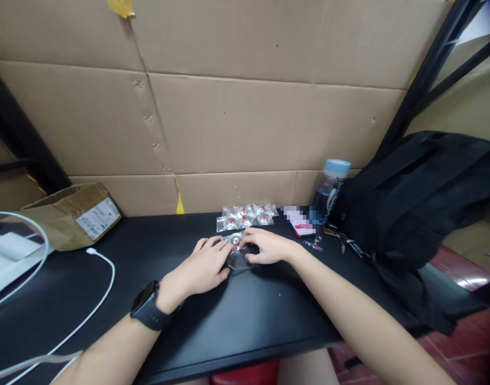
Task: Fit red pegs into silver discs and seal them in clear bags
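Observation:
A small clear plastic bag lies on the black desk between my two hands, with a round silvery item bearing a red mark inside it. My left hand, with a dark watch on its wrist, has its bent fingers on the bag's left side. From the right, my right hand curls its fingers over the far side of the bag, thumb nearer me. The fingertips partly cover the bag and the item. Just beyond lie several similar clear packets with round silvery, red-marked contents, set in rows.
At the right stand a blue-capped bottle and a black backpack, with a phone-like item and keys near them. An open cardboard box and a white cable are at left. Cardboard panels wall the back.

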### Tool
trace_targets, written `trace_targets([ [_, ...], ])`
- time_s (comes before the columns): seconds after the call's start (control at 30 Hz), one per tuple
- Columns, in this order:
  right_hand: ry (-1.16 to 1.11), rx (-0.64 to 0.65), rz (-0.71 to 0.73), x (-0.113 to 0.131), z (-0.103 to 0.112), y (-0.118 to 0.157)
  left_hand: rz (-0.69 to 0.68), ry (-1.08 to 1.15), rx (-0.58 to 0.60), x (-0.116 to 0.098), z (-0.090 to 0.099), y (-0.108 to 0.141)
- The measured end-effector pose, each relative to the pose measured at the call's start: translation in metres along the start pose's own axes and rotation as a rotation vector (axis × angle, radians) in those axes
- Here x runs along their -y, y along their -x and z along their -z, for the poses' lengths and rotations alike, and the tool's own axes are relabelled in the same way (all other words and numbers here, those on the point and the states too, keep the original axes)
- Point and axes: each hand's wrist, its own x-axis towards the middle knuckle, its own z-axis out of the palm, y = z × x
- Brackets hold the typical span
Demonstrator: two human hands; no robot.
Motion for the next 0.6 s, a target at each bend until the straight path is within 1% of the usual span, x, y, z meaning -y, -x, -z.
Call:
trace_targets([
  [0.07,-0.059,0.046,0.024,-0.005,0.004,0.003,0.020,-0.027,-0.074,0.003,-0.004,-0.007],
  [0.13,-0.057,0.033,0.033,-0.009,0.004,0.003,0.048,-0.014,-0.125,0.006,-0.008,-0.015],
  [0.23,-0.017,-0.065,0.011,-0.013,-0.002,0.001,0.113,0.068,-0.167,0.010,-0.008,-0.022],
  [0.37,-0.047,-0.225,-0.049,-0.014,-0.010,-0.006,0.247,0.180,-0.160,0.018,0.000,-0.026],
  [0.47,-0.091,-0.285,-0.124,-0.014,-0.015,-0.011,0.329,0.244,-0.167,0.023,0.001,-0.029],
  [0.53,-0.091,-0.312,-0.193,-0.014,-0.019,-0.012,0.367,0.236,-0.181,0.025,-0.003,-0.031],
  [0.6,-0.071,-0.368,-0.194,-0.011,-0.021,-0.012,0.405,0.173,-0.207,0.026,-0.010,-0.034],
])
